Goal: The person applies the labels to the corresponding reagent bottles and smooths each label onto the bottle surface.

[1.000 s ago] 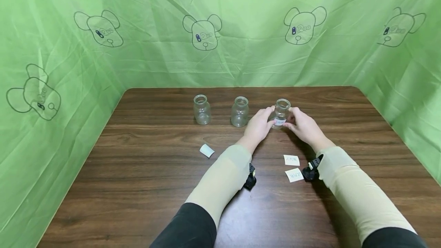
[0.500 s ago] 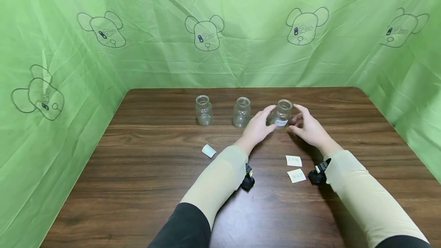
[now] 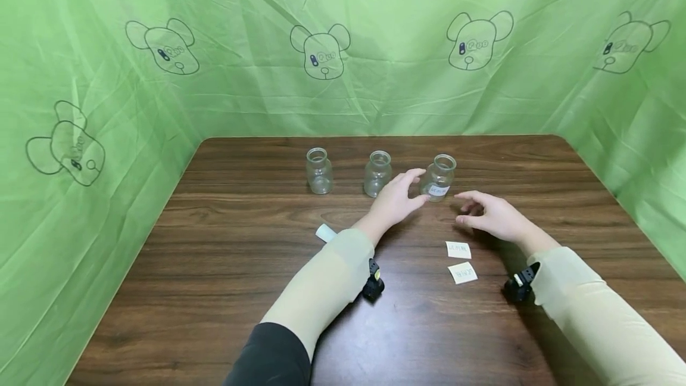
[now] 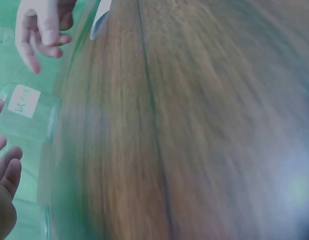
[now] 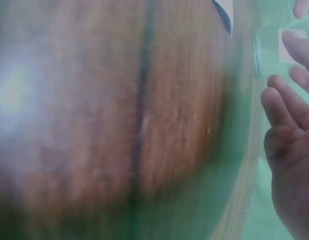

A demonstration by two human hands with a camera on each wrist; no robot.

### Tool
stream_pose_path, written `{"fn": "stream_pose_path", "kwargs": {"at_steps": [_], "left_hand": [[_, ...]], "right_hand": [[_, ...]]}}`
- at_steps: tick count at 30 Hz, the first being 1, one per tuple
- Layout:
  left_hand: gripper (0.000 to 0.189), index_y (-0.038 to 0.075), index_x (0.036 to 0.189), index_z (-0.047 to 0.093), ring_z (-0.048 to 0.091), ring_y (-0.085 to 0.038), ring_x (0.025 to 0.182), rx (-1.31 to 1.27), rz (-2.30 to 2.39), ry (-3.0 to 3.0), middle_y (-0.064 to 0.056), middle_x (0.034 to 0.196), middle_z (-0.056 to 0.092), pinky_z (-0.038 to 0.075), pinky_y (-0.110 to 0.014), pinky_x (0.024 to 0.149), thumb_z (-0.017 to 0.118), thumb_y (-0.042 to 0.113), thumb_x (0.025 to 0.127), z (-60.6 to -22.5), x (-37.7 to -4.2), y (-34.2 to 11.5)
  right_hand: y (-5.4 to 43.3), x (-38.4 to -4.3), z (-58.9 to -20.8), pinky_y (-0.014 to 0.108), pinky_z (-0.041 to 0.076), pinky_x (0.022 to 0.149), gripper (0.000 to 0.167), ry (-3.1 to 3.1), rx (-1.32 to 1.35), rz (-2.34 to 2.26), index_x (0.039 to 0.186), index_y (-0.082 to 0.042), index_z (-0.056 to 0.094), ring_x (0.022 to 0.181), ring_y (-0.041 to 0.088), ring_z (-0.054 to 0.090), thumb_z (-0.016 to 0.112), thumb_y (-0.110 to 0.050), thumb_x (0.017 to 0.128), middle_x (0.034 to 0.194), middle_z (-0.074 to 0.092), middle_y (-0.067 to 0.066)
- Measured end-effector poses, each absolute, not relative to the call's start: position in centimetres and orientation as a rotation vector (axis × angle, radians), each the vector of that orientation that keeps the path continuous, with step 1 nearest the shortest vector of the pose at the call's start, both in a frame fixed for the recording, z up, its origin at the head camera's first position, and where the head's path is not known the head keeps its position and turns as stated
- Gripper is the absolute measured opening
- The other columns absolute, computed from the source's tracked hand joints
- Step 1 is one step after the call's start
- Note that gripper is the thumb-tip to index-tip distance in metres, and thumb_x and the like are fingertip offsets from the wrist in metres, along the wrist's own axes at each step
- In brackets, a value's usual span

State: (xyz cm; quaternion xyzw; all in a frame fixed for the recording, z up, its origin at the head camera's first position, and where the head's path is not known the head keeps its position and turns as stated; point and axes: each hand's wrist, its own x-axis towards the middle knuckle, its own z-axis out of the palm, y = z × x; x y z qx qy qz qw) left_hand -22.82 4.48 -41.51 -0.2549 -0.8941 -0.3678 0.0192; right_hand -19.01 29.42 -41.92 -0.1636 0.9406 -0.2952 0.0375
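The rightmost of three clear glass jars, a labelled jar (image 3: 439,173), stands upright with a handwritten white label (image 3: 439,190) on its front. Close at its left side is my left hand (image 3: 395,199), thumb and fingers spread and holding nothing. My right hand (image 3: 494,215) hovers to the right of the jar, away from the glass, its fingers loosely bent around nothing. In the left wrist view the label (image 4: 24,100) shows between the two hands. The right wrist view catches my right hand (image 5: 294,135) with bare fingers, the labelled jar beyond.
A middle jar (image 3: 377,176) and a left jar (image 3: 319,174) stand unlabelled in the same row. Two white paper labels with writing, an upper one (image 3: 458,249) and a lower one (image 3: 462,273), lie on the wooden table (image 3: 214,267). A curled paper piece (image 3: 325,232) lies beside my left sleeve.
Both hands were at the labelled jar's sides. My right hand has let go and drawn back to the right and nearer; my left has eased slightly left. The jar stays in place.
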Motion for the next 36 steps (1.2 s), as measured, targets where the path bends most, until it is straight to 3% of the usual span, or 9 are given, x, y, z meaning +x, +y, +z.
{"fn": "stream_pose_path", "kwargs": {"at_steps": [7, 14, 22, 30, 36], "left_hand": [[0.051, 0.019, 0.133, 0.047, 0.055, -0.015, 0.113, -0.973, -1.186, -2.815, 0.0, 0.121, 0.061, 0.04, -0.03, 0.097, 0.067, 0.03, 0.087, -41.6, -22.2, 2.7], [0.049, 0.017, 0.132, 0.049, 0.056, -0.015, 0.112, -1.076, -1.243, -2.828, -0.003, 0.122, 0.061, 0.04, -0.025, 0.095, 0.065, 0.03, 0.088, -41.9, -21.8, 1.2], [0.048, 0.015, 0.132, 0.05, 0.058, -0.015, 0.108, -1.09, -1.248, -2.837, -0.006, 0.119, 0.063, 0.041, -0.026, 0.093, 0.065, 0.029, 0.088, -41.7, -21.8, 0.2], [0.046, 0.015, 0.13, 0.051, 0.058, -0.011, 0.103, -1.074, -1.249, -2.83, -0.003, 0.117, 0.064, 0.042, -0.024, 0.089, 0.065, 0.03, 0.089, -42.0, -21.7, -0.2], [0.039, 0.014, 0.125, 0.057, 0.059, -0.008, 0.1, -1.07, -1.27, -2.832, 0.002, 0.118, 0.063, 0.043, -0.021, 0.086, 0.065, 0.028, 0.089, -41.9, -21.5, -0.4]], "right_hand": [[29.3, -17.8, -42.2, 0.029, 0.045, 0.071, 0.044, 2.776, -0.612, -0.896, 0.116, -0.013, 0.062, 0.082, 0.013, 0.056, 0.075, -0.034, 0.079, 0.093, 0.061, -0.001], [29.2, -16.5, -42.7, 0.029, 0.042, 0.074, 0.042, 2.736, -0.766, -0.842, 0.107, -0.016, 0.066, 0.086, 0.013, 0.05, 0.079, -0.036, 0.073, 0.098, 0.054, -0.002], [28.5, -16.3, -42.5, 0.029, 0.044, 0.072, 0.017, 2.82, -0.836, -0.772, 0.098, -0.019, 0.069, 0.082, 0.01, 0.053, 0.072, -0.026, 0.082, 0.093, 0.056, -0.006], [28.2, -16.2, -42.7, 0.027, 0.044, 0.07, 0.025, 2.85, -0.848, -0.737, 0.097, -0.014, 0.067, 0.079, 0.008, 0.052, 0.076, -0.028, 0.078, 0.089, 0.054, -0.007], [27.7, -16.5, -42.3, 0.027, 0.043, 0.066, 0.019, 2.883, -0.825, -0.759, 0.096, -0.016, 0.066, 0.075, 0.007, 0.051, 0.073, -0.026, 0.082, 0.085, 0.056, -0.01]]}}
